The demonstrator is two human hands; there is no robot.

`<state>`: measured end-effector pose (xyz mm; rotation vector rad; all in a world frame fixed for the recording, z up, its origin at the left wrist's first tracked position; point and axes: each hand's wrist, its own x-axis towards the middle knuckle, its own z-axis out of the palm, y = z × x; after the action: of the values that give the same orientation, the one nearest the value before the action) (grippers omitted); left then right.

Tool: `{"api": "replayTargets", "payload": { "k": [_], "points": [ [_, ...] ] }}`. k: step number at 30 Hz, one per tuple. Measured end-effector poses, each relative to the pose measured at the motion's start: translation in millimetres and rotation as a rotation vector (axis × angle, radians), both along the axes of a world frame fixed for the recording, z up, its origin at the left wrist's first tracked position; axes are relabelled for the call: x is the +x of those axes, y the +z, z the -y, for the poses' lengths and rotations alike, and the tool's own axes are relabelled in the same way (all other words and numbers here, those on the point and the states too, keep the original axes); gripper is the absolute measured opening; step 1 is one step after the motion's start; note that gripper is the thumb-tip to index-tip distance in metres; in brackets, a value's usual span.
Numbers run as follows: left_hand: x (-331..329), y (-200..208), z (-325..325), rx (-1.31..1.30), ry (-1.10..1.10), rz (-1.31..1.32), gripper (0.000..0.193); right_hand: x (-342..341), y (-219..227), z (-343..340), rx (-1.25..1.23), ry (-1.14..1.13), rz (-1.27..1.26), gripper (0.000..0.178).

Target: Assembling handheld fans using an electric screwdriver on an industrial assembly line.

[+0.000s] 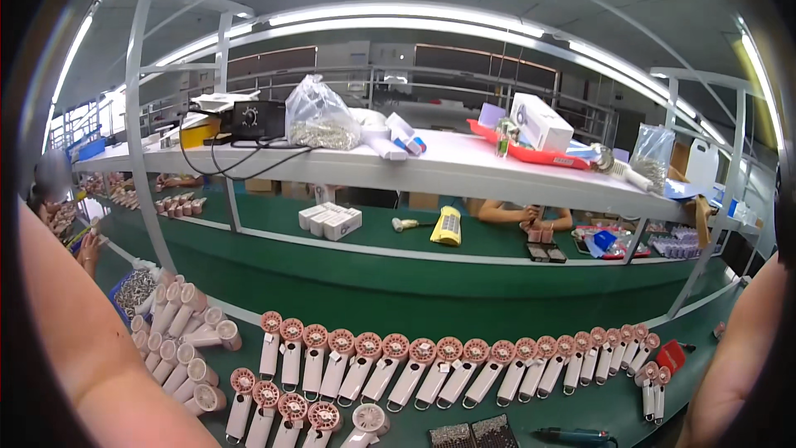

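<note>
My left forearm (pixel 99 340) comes in along the left side and my right forearm (pixel 740 357) along the right; both hands lie outside the picture, so what they hold is hidden. Between the arms, a long row of white handheld fans with pink heads (pixel 423 352) lies on the green bench (pixel 348 286). Several more pink-headed fans (pixel 292 406) form a shorter row nearer me, beside a fan with a white head (pixel 370 419). Close to my left arm is a pile of all-white fans (pixel 186 365). Two small pink-headed fans (pixel 653 390) lie by my right arm.
At the lower edge sit a dark tray of small screws (pixel 473 433) and a teal electric screwdriver (pixel 572 435). A blue bin of metal parts (pixel 133 292) stands left. A raised shelf (pixel 448 168) crosses ahead, bearing bags, boxes and a red tray. Beyond it, another person's hands (pixel 531 217) hold parts.
</note>
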<state>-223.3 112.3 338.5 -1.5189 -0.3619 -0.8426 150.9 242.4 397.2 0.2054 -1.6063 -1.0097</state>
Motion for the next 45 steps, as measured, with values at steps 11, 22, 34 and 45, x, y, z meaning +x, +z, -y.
{"api": "replayTargets", "payload": {
  "k": [11,22,34,45],
  "points": [
    [52,-93,-40,-0.325,-0.054,0.124,0.073,55,-107,-14,-0.231,-0.128,0.031,0.068],
    [177,-123,-82,-0.716,-0.358,0.019,0.073,172,-181,100,-0.502,-0.551,-0.093,0.067],
    [387,-398,-121,-1.856,-0.426,-0.064,0.050,148,-471,197,-1.695,-0.346,-1.295,0.021],
    [419,-379,-57,-1.396,-0.522,-0.001,0.035,137,-450,155,-1.665,0.802,-1.499,0.059]
  ]
}}
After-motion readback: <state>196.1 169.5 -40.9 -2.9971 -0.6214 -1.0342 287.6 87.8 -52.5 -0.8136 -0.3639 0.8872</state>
